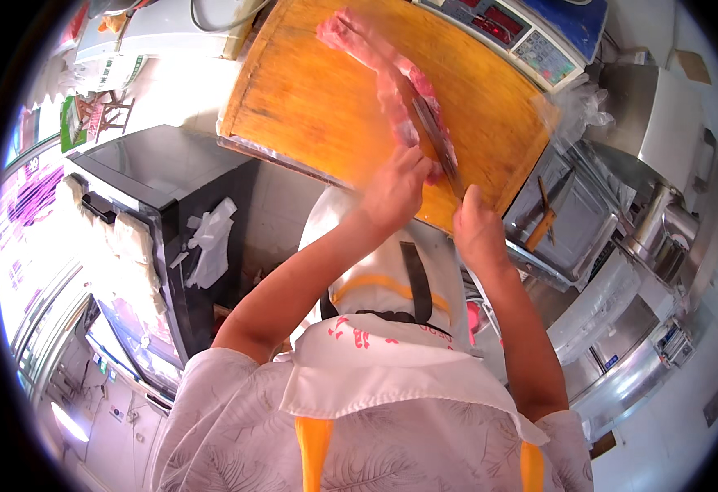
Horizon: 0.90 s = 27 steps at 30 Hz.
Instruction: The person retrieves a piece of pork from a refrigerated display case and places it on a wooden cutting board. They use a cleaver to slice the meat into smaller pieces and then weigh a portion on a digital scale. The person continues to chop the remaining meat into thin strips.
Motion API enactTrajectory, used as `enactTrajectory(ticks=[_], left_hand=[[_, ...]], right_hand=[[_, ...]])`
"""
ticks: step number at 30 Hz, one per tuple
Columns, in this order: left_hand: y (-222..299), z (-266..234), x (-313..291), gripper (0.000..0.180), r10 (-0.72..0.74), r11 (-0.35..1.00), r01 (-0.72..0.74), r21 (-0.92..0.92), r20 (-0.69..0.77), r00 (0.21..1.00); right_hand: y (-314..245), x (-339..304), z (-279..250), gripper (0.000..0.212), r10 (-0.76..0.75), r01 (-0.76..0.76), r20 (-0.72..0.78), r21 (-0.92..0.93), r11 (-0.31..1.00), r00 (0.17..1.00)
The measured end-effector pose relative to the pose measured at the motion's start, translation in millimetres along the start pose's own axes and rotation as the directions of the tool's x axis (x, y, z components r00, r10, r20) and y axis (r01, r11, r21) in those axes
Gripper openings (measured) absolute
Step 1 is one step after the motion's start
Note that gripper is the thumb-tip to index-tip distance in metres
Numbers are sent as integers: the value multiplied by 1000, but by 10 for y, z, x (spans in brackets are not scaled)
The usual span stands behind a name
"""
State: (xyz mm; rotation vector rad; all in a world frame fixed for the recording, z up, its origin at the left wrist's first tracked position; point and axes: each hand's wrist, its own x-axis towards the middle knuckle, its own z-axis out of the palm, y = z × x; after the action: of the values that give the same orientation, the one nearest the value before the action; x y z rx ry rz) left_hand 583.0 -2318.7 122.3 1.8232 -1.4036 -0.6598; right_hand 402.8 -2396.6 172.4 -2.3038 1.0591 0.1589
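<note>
A long strip of raw meat (396,102) lies on the wooden cutting board (302,82), running from the far edge toward me. Its near end is in my left hand (397,187), whose fingers are closed around it. My right hand (480,230) grips the handle of a knife (434,135). The dark narrow blade points away from me and lies along the right side of the strip, against the meat. The handle is mostly hidden inside my fist, and the tip is hard to make out where the meat blurs.
A digital scale (502,33) stands beyond the board at the far right, with a clear plastic bag (576,111) beside it. Right of the board, a tray (568,217) holds tools, one with a wooden handle (541,230). A dark cabinet (170,172) stands at the left.
</note>
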Motion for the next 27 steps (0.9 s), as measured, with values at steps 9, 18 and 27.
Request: enactTrajectory(ticks=[9, 18, 27], left_hand=[[-44, -181, -57, 21, -15, 999, 16, -38, 27, 1000], [-739, -1029, 1247, 52, -659, 752, 514, -413, -450, 603], [-950, -1111, 1338, 53, -776, 627, 576, -524, -354, 522]], right_hand=[[253, 477, -308, 18, -128, 126, -114, -23, 992, 985], [-295, 932, -451, 20, -221, 244, -205, 96, 965, 953], [-503, 1400, -469, 19, -295, 303, -158, 31, 952, 942]])
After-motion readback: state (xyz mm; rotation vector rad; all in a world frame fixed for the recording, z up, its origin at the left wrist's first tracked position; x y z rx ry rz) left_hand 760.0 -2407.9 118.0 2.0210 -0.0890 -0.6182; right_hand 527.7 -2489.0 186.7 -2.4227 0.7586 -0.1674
